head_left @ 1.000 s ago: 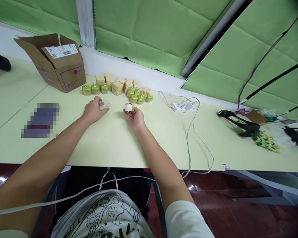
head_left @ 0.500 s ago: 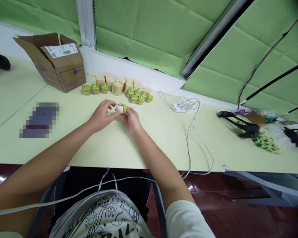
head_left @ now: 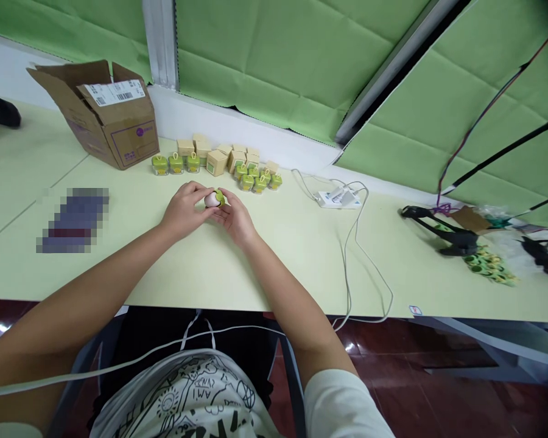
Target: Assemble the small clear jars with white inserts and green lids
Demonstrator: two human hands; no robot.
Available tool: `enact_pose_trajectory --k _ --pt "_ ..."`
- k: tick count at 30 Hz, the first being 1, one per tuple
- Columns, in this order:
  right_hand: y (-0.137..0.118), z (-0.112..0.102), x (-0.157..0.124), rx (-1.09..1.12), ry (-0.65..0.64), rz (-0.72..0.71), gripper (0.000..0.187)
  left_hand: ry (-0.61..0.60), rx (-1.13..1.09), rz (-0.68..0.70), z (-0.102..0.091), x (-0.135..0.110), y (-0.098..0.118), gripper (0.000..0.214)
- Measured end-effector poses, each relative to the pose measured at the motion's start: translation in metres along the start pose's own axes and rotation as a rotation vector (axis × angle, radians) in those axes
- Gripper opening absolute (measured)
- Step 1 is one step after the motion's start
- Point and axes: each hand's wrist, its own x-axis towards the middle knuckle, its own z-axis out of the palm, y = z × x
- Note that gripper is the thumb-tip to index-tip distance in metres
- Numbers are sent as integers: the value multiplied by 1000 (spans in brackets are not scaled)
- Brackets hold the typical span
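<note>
A small green and white jar [head_left: 214, 199] sits between both hands, just above the pale green table [head_left: 278, 261]. My left hand [head_left: 182, 208] pinches its left side with curled fingers. My right hand [head_left: 234, 217] cups it from the right and below. Behind the hands stand three green jars [head_left: 176, 163] in a row, several small tan boxes [head_left: 214, 159] and a cluster of more green jars [head_left: 257, 178].
An open cardboard box [head_left: 104, 115] lies at the back left. A white power strip [head_left: 335, 197] with cables trailing over the front edge is to the right. Black clamps [head_left: 442, 230] and green rings [head_left: 488, 263] lie far right. A blurred dark patch [head_left: 73, 220] is at left.
My left hand left the clear lid spot on the table and came to the jar. My right hand moved left with the jar, and both hands now close round it.
</note>
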Motion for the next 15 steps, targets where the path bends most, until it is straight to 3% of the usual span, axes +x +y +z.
enact_pose_trajectory --k 5,15 --pt "5 3 0 -22 -49 3 35 -21 75 98 0 -1 2 37" --pt "11 9 -3 12 -43 -9 26 -2 17 133 5 -2 5 34"
